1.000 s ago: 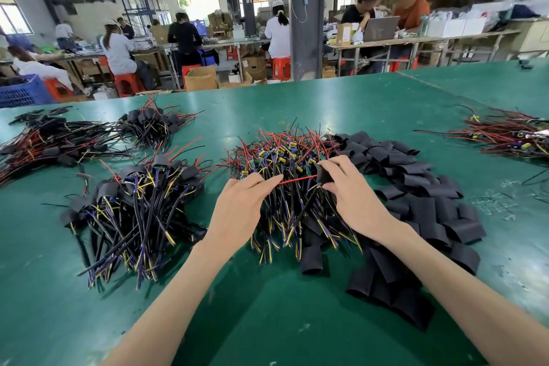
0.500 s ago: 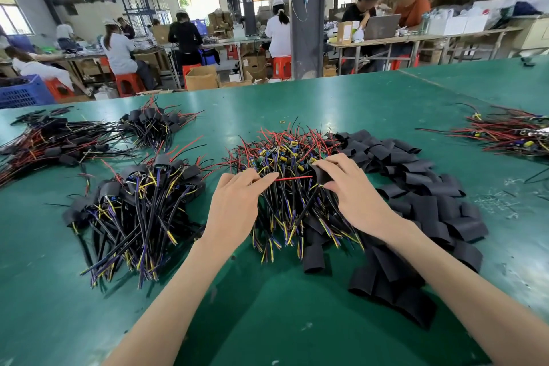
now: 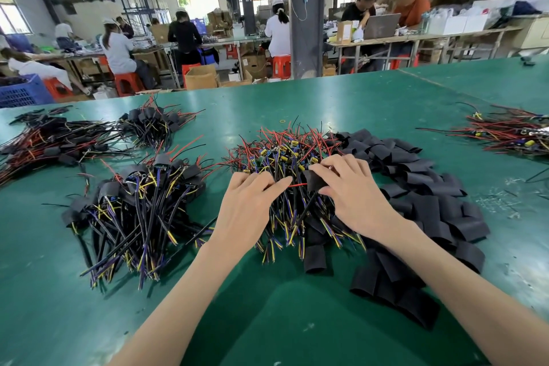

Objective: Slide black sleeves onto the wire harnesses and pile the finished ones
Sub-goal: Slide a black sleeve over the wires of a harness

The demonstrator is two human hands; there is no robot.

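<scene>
A heap of unsleeved wire harnesses (image 3: 282, 157) with red, yellow and blue leads lies in the middle of the green table (image 3: 297, 321). My left hand (image 3: 246, 205) pinches the red wire (image 3: 297, 185) of one harness. My right hand (image 3: 353, 190) holds a black sleeve (image 3: 315, 181) at that wire's other end, with only a short red stretch showing between the hands. Loose black sleeves (image 3: 430, 205) lie heaped to the right. A pile of sleeved harnesses (image 3: 139, 202) sits to the left.
More harness piles lie at the far left (image 3: 53, 140), the back left (image 3: 154, 125) and the far right (image 3: 511, 134). A single sleeve (image 3: 315, 258) lies near the front of the middle heap. Beyond the table's far edge, people sit at other benches.
My hands have drawn closer together, and the red wire showing between them has grown shorter as the sleeve moved along it.
</scene>
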